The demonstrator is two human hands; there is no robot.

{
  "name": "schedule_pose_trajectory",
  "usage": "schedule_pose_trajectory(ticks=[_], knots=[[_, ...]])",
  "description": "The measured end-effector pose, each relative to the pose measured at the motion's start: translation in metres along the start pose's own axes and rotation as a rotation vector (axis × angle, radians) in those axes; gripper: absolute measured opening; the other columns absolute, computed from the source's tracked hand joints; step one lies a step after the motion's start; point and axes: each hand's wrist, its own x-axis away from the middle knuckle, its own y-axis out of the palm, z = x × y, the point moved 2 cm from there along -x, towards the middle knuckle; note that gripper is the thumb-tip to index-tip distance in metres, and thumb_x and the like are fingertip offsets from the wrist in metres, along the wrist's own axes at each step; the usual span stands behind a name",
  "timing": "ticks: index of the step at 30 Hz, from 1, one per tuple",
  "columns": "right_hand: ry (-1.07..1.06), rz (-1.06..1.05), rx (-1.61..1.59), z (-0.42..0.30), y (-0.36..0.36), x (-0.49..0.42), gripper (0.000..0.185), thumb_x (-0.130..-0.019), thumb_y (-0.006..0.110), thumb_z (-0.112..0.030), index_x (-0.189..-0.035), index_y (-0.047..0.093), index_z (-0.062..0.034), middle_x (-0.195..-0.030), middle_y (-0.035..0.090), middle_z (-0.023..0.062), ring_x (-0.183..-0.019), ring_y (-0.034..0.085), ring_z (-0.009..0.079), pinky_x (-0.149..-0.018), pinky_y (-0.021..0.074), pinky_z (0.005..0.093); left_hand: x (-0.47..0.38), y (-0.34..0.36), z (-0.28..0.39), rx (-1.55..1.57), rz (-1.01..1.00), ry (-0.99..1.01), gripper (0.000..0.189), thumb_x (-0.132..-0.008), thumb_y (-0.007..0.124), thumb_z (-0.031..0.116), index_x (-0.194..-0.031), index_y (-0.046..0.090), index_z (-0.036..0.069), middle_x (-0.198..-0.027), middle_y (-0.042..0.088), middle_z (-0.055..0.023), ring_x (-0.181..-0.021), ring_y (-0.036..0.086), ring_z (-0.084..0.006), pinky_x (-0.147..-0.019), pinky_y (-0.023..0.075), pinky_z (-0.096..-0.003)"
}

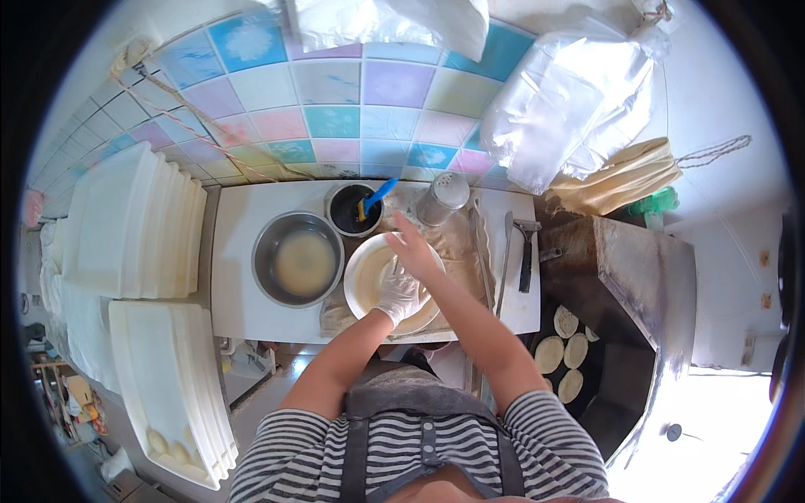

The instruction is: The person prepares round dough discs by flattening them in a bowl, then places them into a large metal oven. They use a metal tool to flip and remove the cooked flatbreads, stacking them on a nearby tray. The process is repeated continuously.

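Note:
A white bowl (354,275) with pale contents stands on a brown cloth (458,242) on the worktable. My left hand (399,295), in a thin whitish glove, reaches down into the bowl; its fingertips are partly hidden, so I cannot tell whether it holds anything. Bare and extended, my right hand (414,248) hovers over the bowl's far right side with nothing in it. Left of the bowl is a steel pot (259,276) of cloudy, pale liquid. Behind, a dark-filled container (343,210) holds a blue-handled brush (380,192).
A metal shaker (443,198) stands at the back. A black-handled scraper (526,258) and a thin metal tool (504,270) lie right. Beyond are flat dough rounds (549,354) in a dark metal-walled cooker (648,276). Stacked white trays (113,232) stand left; plastic bags (572,100) hang above.

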Motion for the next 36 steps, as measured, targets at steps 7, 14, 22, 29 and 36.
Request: schedule_pose_trajectory(ticks=[7,14,22,29,36], knots=[[-0.464,-0.242,0.894,0.046,0.032,0.074,0.072,-0.083,0.052,-0.048,-0.14,0.03,-0.009,-0.147,0.024,0.0119,-0.136,0.022,0.0265,-0.109,0.0187,0.0448,0.069,-0.099,-0.105,-0.164,0.128,-0.498,0.068,-0.084,0.052,0.034,-0.139,0.029,0.003,-0.148,0.017,-0.0188,-0.136,0.006,-0.0447,-0.103,0.0063,-0.0645],[-0.27,-0.222,0.937,0.038,0.023,0.069,0.079,-0.082,0.048,-0.056,-0.142,0.023,-0.0099,-0.15,0.012,0.0118,-0.139,0.011,0.0276,-0.111,0.0078,0.0487,0.071,-0.114,-0.178,-0.276,-0.296,-0.238,0.071,-0.087,0.044,0.053,-0.145,0.017,0.021,-0.151,0.003,-0.0164,-0.137,-0.003,-0.043,-0.102,0.0029,-0.066],[-0.123,-0.249,0.929,0.041,0.001,0.104,0.085,-0.078,0.06,-0.043,-0.139,0.022,0.0031,-0.149,0.013,0.0183,-0.138,0.014,0.0291,-0.112,0.0133,0.0396,0.029,-0.058,-0.049,-0.089,-0.132,0.357,0.081,-0.078,0.059,0.038,-0.138,0.025,-0.004,-0.145,0.022,-0.0218,-0.137,0.019,-0.0321,-0.111,0.0142,-0.0419],[-0.249,-0.459,0.728,0.047,-0.007,0.074,0.079,-0.083,0.054,-0.041,-0.142,0.018,-0.001,-0.15,0.011,0.0165,-0.139,0.009,0.0291,-0.112,0.012,0.0405,0.04,-0.037,-0.049,0.045,-0.189,0.272,0.077,-0.078,0.057,0.044,-0.135,0.031,-0.001,-0.138,0.031,-0.023,-0.13,0.029,-0.0366,-0.107,0.0223,-0.0451],[-0.464,-0.669,0.78,0.061,0.006,0.057,0.082,-0.084,0.047,-0.052,-0.142,0.017,-0.0023,-0.149,0.014,0.015,-0.138,0.013,0.0288,-0.112,0.0117,0.0425,0.04,-0.009,-0.017,0.019,-0.699,0.195,0.069,-0.078,0.052,0.056,-0.126,0.045,0.008,-0.135,0.035,-0.0251,-0.122,0.037,-0.0415,-0.102,0.0289,-0.0494]])
